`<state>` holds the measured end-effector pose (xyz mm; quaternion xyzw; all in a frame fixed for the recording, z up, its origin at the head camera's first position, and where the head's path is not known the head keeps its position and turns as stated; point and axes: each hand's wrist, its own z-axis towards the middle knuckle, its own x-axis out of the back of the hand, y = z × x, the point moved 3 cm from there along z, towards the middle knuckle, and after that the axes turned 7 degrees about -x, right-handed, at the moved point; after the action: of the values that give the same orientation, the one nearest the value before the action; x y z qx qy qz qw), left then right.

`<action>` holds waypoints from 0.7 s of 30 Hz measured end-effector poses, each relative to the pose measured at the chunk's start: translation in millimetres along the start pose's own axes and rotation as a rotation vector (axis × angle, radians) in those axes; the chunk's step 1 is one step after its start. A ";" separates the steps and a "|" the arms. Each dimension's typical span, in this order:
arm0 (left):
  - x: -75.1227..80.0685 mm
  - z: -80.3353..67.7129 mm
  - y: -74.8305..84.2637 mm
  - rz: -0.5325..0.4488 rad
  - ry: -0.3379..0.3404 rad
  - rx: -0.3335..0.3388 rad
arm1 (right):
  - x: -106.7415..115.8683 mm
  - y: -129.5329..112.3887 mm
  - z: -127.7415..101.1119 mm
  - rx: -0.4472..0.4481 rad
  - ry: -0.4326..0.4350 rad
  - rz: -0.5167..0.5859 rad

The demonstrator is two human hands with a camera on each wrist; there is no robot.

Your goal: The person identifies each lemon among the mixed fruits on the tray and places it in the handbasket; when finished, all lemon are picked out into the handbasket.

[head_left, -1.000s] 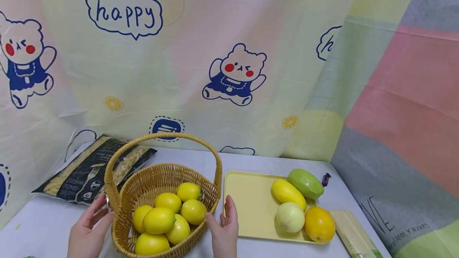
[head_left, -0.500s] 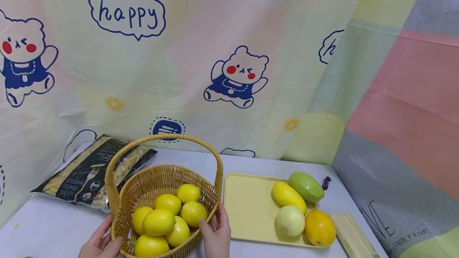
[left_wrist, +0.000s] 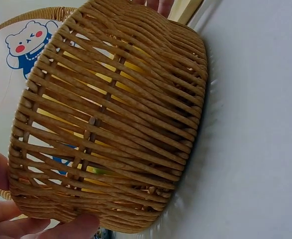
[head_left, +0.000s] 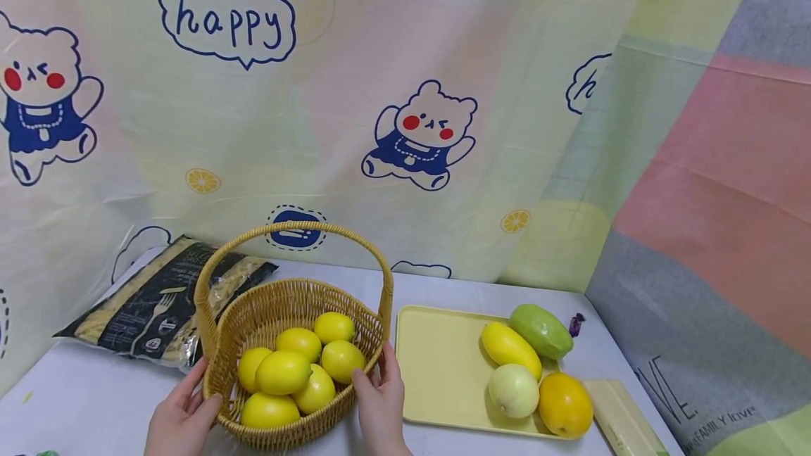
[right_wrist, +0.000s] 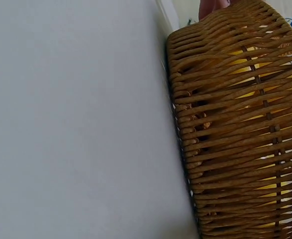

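A brown wicker basket (head_left: 288, 433) with a tall arched handle stands at the front left of the table in the head view. Several yellow lemons (head_left: 283, 372) lie piled inside it. My left hand (head_left: 184, 414) grips the basket's left side, thumb at the rim and fingers around the outside. On the opposite side my right hand (head_left: 380, 396) holds the rim with its thumb on top; its other fingers are partly hidden behind the wall. The woven wall (left_wrist: 111, 114) fills much of the left wrist view, its base close over the white tabletop.
Right of the basket is a pale yellow tray (head_left: 437, 364) bearing a yellow mango-shaped fruit (head_left: 510, 350), a green oblong fruit (head_left: 541, 331), a pale round fruit (head_left: 513, 390) and an orange one (head_left: 566, 405). A pasta bag (head_left: 152, 308) lies behind left; a beige packet (head_left: 624, 417) lies right.
Both hands, apart from the basket one second ago, have closed in on its sides and now grip it. The basket has shifted slightly upward in the head view since half a second ago.
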<state>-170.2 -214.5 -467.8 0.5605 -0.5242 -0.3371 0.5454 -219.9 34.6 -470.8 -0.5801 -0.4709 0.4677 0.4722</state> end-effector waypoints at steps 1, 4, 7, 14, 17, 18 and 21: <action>-0.2 1.2 0.8 0.002 0.001 -0.008 | -0.6 -1.1 1.7 0.009 -0.008 -0.003; -1.0 5.1 3.3 0.007 0.003 -0.028 | -2.0 -3.6 7.3 0.040 -0.028 -0.006; -1.8 9.0 4.7 0.017 0.007 -0.046 | -2.7 -5.5 12.5 0.068 -0.045 0.002; -3.8 12.3 4.6 0.016 -0.002 -0.088 | -1.6 -6.5 19.6 0.098 -0.075 -0.019; -4.0 12.2 3.8 0.024 -0.007 -0.090 | -1.5 -6.0 20.1 0.088 -0.074 -0.046; -3.9 12.0 3.5 0.021 -0.010 -0.089 | -1.6 -6.0 20.1 0.087 -0.075 -0.052; -3.9 11.8 2.5 0.014 -0.018 -0.084 | -1.8 -5.5 19.9 0.086 -0.073 -0.069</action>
<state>-182.9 -213.5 -468.2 0.5302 -0.5184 -0.3600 0.5662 -240.3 35.6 -467.5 -0.5250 -0.4870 0.4920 0.4951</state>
